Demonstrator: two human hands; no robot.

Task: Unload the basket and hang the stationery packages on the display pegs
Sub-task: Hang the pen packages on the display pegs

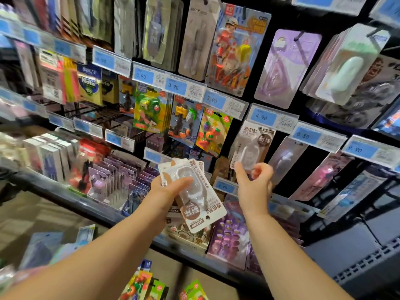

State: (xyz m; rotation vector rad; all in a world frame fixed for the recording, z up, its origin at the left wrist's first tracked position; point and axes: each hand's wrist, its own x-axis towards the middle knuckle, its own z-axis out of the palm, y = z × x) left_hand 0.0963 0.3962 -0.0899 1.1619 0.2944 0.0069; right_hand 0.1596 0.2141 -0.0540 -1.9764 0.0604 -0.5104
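My left hand (166, 187) grips a small stack of white blister packs (194, 200) with brown labels, held upside down in front of the display. My right hand (254, 182) is raised beside it, fingers curled at the bottom edge of a matching white pack (252, 139) that hangs on a peg below the 4.90 price tag (263, 116). The basket is not in view.
Pegs all round carry eraser sets (151, 109), a purple pack (281, 68) and sticky notes (89, 85). Blue price tags run along each rail. A shelf edge (65, 195) with boxed goods lies below; colourful packs (140, 284) sit at the bottom.
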